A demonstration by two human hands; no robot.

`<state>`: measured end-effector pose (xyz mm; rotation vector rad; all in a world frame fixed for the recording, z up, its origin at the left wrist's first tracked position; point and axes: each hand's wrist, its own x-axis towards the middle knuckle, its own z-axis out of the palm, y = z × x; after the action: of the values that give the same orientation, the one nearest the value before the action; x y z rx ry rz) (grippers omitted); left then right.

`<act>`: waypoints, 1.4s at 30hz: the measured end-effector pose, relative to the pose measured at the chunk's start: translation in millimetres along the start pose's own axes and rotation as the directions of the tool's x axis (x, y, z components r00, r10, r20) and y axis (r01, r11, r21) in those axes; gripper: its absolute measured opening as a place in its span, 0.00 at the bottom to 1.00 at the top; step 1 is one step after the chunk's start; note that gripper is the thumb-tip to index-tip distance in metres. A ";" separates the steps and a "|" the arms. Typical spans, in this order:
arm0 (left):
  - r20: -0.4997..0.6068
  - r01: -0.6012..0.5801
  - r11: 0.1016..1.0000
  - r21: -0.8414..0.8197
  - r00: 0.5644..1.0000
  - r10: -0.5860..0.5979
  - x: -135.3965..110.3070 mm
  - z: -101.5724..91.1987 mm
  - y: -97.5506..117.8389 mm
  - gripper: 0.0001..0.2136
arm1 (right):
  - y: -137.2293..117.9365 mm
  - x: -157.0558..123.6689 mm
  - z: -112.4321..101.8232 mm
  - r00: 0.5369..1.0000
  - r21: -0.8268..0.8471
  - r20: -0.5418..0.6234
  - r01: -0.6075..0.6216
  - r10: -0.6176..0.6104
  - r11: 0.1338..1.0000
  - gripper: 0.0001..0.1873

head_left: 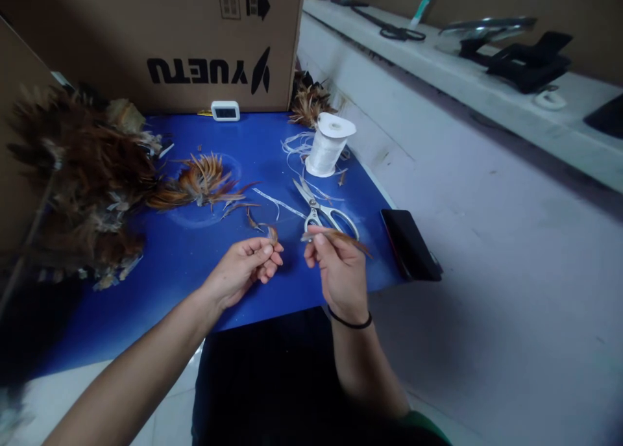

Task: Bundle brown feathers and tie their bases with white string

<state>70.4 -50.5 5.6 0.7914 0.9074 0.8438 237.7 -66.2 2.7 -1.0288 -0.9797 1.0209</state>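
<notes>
Above the front part of the blue table [272, 297], my left hand [250, 264] pinches a small curled brown feather [271, 235] between thumb and fingertips. My right hand [341, 264], with a black band at the wrist, is closed on a longer brown feather [348, 241] that points right. Just beyond the right hand lie silver scissors [325, 210] with their blades slightly apart. A strip of white ribbon [280, 202] runs left of them. To the left, a fanned bunch of orange-brown feathers [202, 180] rests on the table, with several loose feathers [238, 206] beside it.
A spool of white ribbon [327, 148] stands near the wall. A large feather pile [92, 167] fills the left side. A cardboard box [195, 37] and a small white digital display [225, 111] are at the back. A dark phone [410, 245] lies at the right edge.
</notes>
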 end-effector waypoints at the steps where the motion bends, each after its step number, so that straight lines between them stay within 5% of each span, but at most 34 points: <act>1: -0.013 -0.016 1.000 -0.010 1.000 0.016 1.0 -0.9 2.1 0.10 | -1.6 2.6 -2.5 1.000 0.000 -0.015 0.012 -0.012 1.000 0.08; 8: -0.022 -0.077 0.990 -0.116 0.997 0.075 11.2 0.1 9.5 0.11 | -4.4 9.2 1.1 0.986 -0.069 0.158 -0.038 0.048 0.997 0.07; 14: 0.141 0.025 0.999 -0.045 0.990 -0.019 13.5 2.9 6.9 0.08 | -4.7 3.5 5.3 0.966 -0.136 0.260 0.030 0.006 0.990 0.05; 23: 0.268 0.022 0.999 -0.037 0.963 -0.011 19.0 -1.9 2.9 0.09 | -2.2 4.9 -4.7 0.951 -0.264 0.302 0.151 -0.066 0.953 0.06; 35: 0.326 0.028 1.000 0.002 0.945 -0.028 15.0 -9.2 2.4 0.09 | 10.3 6.3 2.4 0.943 -0.215 0.331 0.078 -0.003 0.973 0.04; 42: 0.333 0.042 0.998 0.046 0.941 -0.055 14.2 -8.1 1.3 0.09 | 13.0 1.4 -0.2 0.943 -0.258 0.328 0.153 -0.063 0.954 0.04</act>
<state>67.9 -35.9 -1.3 0.9098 0.6387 0.6253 235.8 -62.4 -9.7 -1.0445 -1.4637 0.9906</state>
